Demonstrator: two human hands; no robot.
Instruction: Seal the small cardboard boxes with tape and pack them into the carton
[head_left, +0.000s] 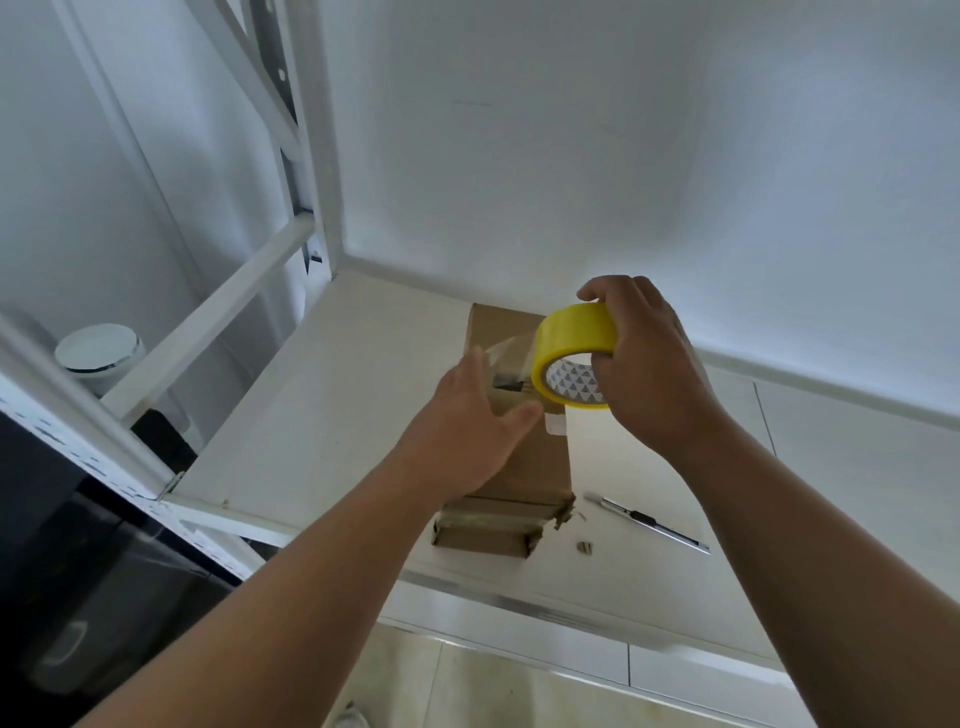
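Note:
A small brown cardboard box (540, 457) lies lengthwise on the white counter (322, 415), its near end flaps torn. My right hand (649, 364) grips a yellow roll of tape (571, 338) just above the box's far half. A clear strip of tape (506, 353) runs from the roll leftward. My left hand (467, 431) lies on top of the box with fingers straight, its fingertips at the strip's free end. The carton is not in view.
A utility knife (647, 522) lies on the counter right of the box, with a cardboard scrap (585, 547) near it. A white metal rack frame (228, 306) stands at the left. A white wall (623, 156) rises behind. A white round container (101, 353) sits far left.

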